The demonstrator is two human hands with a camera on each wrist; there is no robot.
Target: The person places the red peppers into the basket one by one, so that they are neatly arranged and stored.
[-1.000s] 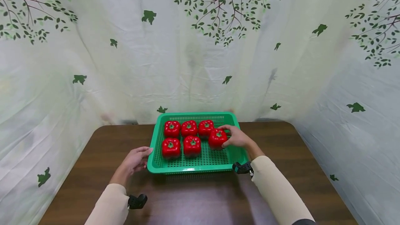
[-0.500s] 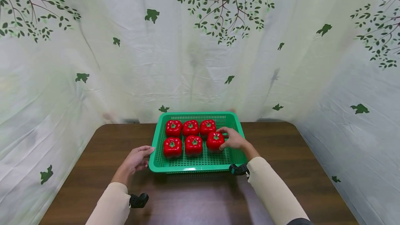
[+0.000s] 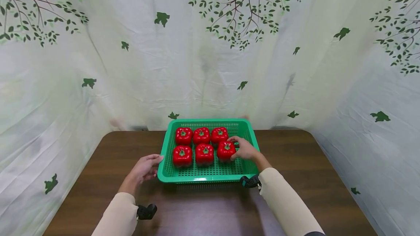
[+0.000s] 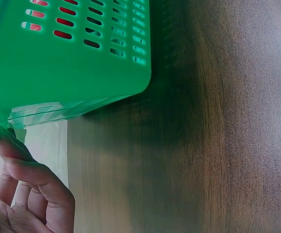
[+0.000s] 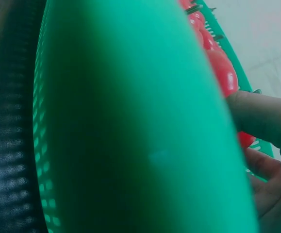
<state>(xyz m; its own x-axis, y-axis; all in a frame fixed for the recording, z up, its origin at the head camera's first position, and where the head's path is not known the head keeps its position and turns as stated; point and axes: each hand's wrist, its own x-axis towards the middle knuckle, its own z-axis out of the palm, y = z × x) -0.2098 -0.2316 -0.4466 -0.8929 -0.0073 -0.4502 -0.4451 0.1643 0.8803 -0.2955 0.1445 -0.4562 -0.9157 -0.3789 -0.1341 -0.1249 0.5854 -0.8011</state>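
Note:
Glossy red bell peppers, several of them, sit in two rows in a green plastic basket (image 3: 210, 179) with slotted sides. My left hand (image 3: 146, 166) pinches the basket's left rim between thumb and fingers, as the left wrist view shows beside the basket wall (image 4: 67, 73). Over the basket's right side reaches my right hand (image 3: 247, 150), its thumb and fingers around the front right bell pepper (image 3: 225, 151). That pepper stands upright, stem up, in line with the front row. In the right wrist view the near basket wall hides much of the right hand (image 5: 269, 121).
The basket stands on a dark brown wooden table (image 3: 203, 210), near its far edge. Behind hangs a pale curtain (image 3: 203, 65) printed with branches and leaves. To the basket's right, the back row stops short of the right wall.
My right hand has moved the front right pepper slightly left and down, into line with the front row. The left hand has stayed at the basket rim. The head view has shifted a little.

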